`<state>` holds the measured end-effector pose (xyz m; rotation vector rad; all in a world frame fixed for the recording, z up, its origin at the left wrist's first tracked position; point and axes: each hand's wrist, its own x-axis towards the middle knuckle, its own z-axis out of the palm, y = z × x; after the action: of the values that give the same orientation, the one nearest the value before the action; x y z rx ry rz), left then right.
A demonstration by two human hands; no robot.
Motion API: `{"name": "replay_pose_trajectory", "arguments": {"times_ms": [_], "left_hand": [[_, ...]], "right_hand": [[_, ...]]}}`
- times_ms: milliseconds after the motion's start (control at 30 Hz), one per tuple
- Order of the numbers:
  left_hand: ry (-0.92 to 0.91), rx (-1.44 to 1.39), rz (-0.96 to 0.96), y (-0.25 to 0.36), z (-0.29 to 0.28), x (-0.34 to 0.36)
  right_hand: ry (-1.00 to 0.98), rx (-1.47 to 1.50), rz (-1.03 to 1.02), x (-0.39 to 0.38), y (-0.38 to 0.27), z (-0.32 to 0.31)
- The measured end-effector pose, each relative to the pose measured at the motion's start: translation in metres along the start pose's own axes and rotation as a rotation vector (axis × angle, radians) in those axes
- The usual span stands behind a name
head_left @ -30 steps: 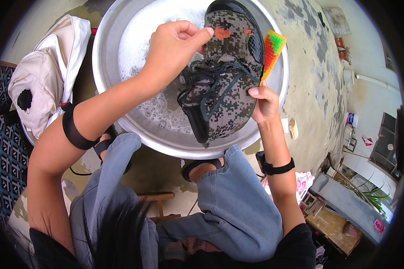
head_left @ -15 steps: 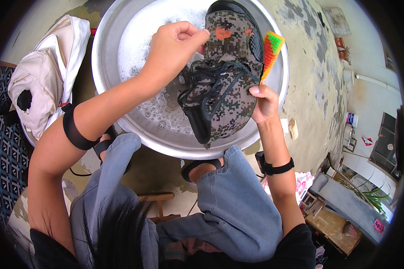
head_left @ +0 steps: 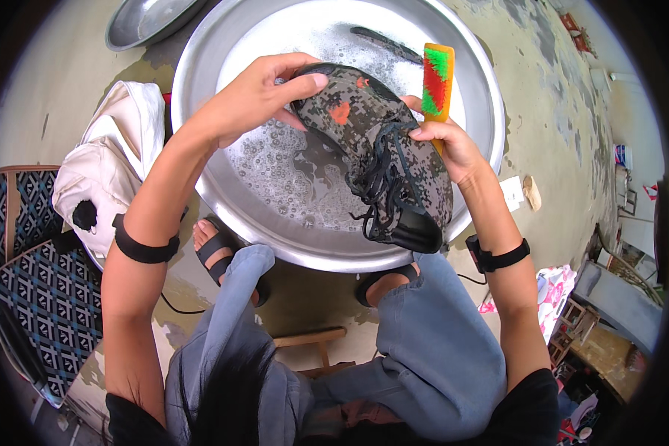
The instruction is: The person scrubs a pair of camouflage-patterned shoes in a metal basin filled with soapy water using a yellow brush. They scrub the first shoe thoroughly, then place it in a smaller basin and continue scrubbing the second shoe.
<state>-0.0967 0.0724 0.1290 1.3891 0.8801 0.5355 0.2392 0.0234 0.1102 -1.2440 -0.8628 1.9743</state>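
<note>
Above a wide metal basin (head_left: 189, 141) of sudsy water, I hold a camouflage lace-up shoe (head_left: 357, 111) with dark laces, a black toe cap and orange marks near its heel end. My left hand (head_left: 275, 93) grips the heel end, thumb on top. My right hand (head_left: 453, 149) pinches the shoe's side near the laces and also holds a scrub brush (head_left: 440, 82). The brush has an orange-yellow back, and its green and red bristles stick up beyond my fingers. A dark, elongated piece (head_left: 386, 43), perhaps a second shoe, lies partly under the foam.
A second metal basin (head_left: 152, 21) stands at the far left. Off-white cloth items (head_left: 100, 175) are piled left of the washing basin, beside a patterned chair (head_left: 48, 305). Low wooden stool parts (head_left: 312, 338) show between my legs. A tan bar-like item (head_left: 531, 193) lies on the floor at right.
The shoe has tilted, its heel end swinging left and its toe right. My left hand, pinched beside the shoe before, now grasps the heel end. The brush stands more upright.
</note>
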Motion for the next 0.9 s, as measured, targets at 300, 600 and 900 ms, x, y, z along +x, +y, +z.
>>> {"name": "replay_pose_trajectory", "arguments": {"times_ms": [300, 600, 900], "left_hand": [[0.231, -0.511, -0.189, -0.031, 0.028, -0.035], [0.466, -0.511, -0.183, -0.056, 0.054, -0.034], [0.459, -0.688, -0.275, -0.064, 0.075, -0.036]], "right_hand": [[0.511, -1.051, -0.432, 0.008, -0.020, -0.002], [0.142, -1.285, -0.460, -0.024, 0.031, 0.082], [0.062, -1.681, -0.517, -0.019, 0.055, 0.082]]}}
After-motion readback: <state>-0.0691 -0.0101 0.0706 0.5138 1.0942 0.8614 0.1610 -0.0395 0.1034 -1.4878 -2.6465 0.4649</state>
